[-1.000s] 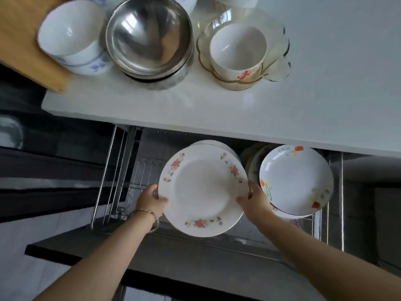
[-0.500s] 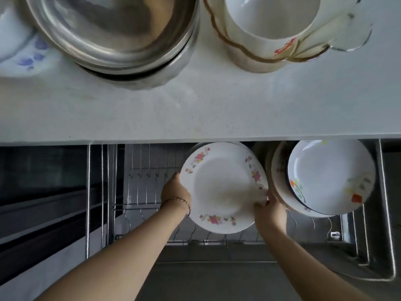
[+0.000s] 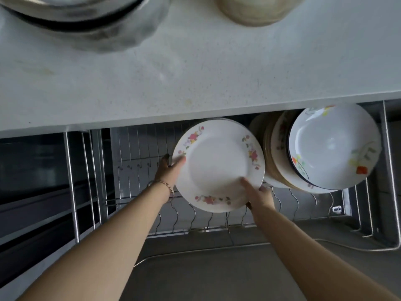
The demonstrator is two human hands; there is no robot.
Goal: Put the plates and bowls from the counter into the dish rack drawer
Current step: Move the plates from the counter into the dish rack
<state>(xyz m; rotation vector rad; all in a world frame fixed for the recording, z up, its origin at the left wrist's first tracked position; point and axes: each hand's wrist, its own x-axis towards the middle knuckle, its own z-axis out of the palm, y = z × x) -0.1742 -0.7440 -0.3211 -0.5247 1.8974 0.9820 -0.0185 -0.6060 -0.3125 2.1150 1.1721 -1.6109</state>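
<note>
Thumbs lie on the face of the flowered plate (image 3: 219,166) from two sides: the left grip (image 3: 169,170) clasps its left rim with the fingers curled behind, and the right grip (image 3: 258,196) clasps its lower right rim the same way, so both are grasping the one plate. A thin bracelet (image 3: 166,185) sits on the wrist just below the left grip. Half a second ago the right grip held the plate at its right edge; now it sits lower, with the thumb reaching further onto the white face. The plate is still upright, face toward the camera, held between the grips inside the dish rack drawer (image 3: 71,181), above the wire prongs that run below both grips; whether its lower edge touches the wires cannot be told. The rim of another plate (image 3: 213,119) shows just behind its top edge, as before. Just right of the right grip stands a row of upright plates (image 3: 275,148), fronted by a deep plate with an orange flower (image 3: 334,146), unchanged. Above both grips the white tabletop (image 3: 195,72) fills more of the view than before, and the steel bowl (image 3: 97,25) and amber glass bowl (image 3: 258,11) on it are now blurred and cut off by the top edge.
</note>
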